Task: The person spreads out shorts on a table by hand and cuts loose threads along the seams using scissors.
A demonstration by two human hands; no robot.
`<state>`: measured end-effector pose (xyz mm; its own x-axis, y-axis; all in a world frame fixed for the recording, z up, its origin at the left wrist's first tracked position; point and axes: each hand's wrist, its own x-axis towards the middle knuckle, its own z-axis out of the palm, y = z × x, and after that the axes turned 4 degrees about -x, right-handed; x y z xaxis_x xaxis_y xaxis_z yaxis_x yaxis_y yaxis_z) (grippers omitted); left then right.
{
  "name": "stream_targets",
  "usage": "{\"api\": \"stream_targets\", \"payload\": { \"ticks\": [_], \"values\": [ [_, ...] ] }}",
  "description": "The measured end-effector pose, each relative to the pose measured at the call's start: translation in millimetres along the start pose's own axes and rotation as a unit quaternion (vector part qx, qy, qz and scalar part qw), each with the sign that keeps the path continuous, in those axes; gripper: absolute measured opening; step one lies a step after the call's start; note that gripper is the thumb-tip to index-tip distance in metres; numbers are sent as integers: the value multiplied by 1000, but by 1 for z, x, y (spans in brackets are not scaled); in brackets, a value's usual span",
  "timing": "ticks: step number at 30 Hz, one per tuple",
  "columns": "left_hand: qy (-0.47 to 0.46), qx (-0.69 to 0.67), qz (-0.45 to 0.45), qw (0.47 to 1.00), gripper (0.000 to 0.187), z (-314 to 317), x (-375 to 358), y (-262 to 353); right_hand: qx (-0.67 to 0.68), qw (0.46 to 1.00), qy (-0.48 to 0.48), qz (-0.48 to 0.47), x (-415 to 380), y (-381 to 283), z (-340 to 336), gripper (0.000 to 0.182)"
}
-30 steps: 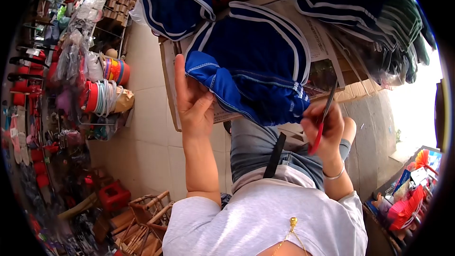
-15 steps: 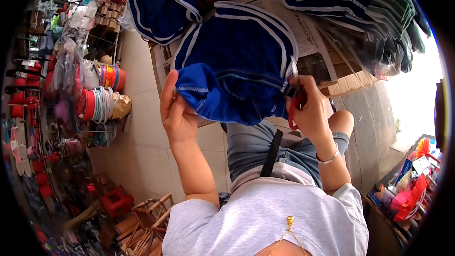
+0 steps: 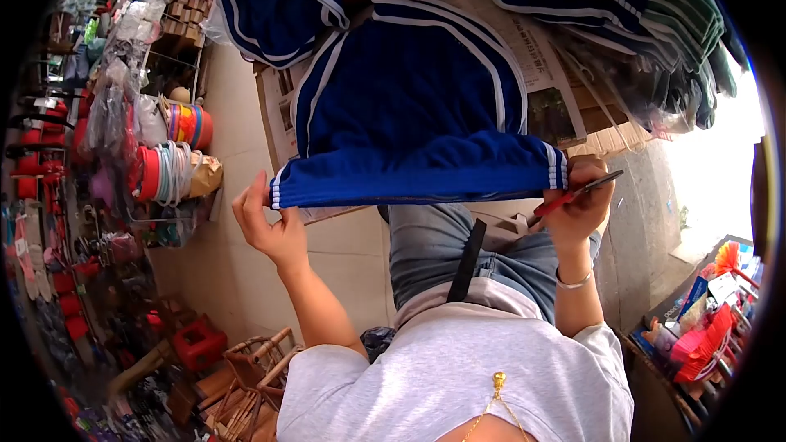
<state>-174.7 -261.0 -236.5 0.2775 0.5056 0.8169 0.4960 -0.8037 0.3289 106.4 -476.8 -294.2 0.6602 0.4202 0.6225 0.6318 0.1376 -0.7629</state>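
Stretching the earlier-bunched blue band [image 3: 409, 184] straight exposes its length; left hand [image 3: 274, 231] and right hand [image 3: 578, 205] each grip one end, the right also holding scissors [image 3: 604, 181].

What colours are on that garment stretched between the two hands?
The garment is blue with white stripes; the head view shows it best.

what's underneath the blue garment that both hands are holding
Printed paper shows past both sides of the blue garment, apparently running beneath it. What lies under its middle can't be seen, because the garment covers it.
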Motion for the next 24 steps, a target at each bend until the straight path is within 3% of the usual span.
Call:
{"api": "stream_targets", "payload": {
  "ticks": [7,9,10,12,14,16,18,20,21,22,24],
  "values": [
    [-35,-40,-30,998,44,-6,-9,3,79,988,19,128,-14,-6,-3,40],
    [-27,-256,-203,945,43,-7,-8,10,165,965,-14,206,-7,-13,-6,41],
    [-25,-257,-201,945,43,-9,-12,13,165,965,-13,203,-7,-16,-6,41],
    [-132,-368,-213,896,48,-13,-20,19,229,941,-41,245,-5,-24,-2,42],
    [-254,-434,-193,843,53,-2,-19,56,297,922,-113,220,0,-43,13,43],
    [-339,-434,-107,828,58,20,-2,101,389,853,-244,247,4,-64,19,41],
    [-393,-329,-3,859,53,40,8,109,385,844,-326,184,12,-79,20,39],
    [-378,-352,-3,856,33,56,16,91,398,851,-296,171,7,-73,16,36],
    [-359,-345,14,867,30,57,33,83,470,817,-248,222,11,-76,12,37],
    [-339,-337,29,878,28,58,53,75,466,820,-212,255,13,-73,2,36],
    [-267,-312,-43,911,23,52,99,59,447,837,-145,280,12,-60,-15,35]
  ]
}}
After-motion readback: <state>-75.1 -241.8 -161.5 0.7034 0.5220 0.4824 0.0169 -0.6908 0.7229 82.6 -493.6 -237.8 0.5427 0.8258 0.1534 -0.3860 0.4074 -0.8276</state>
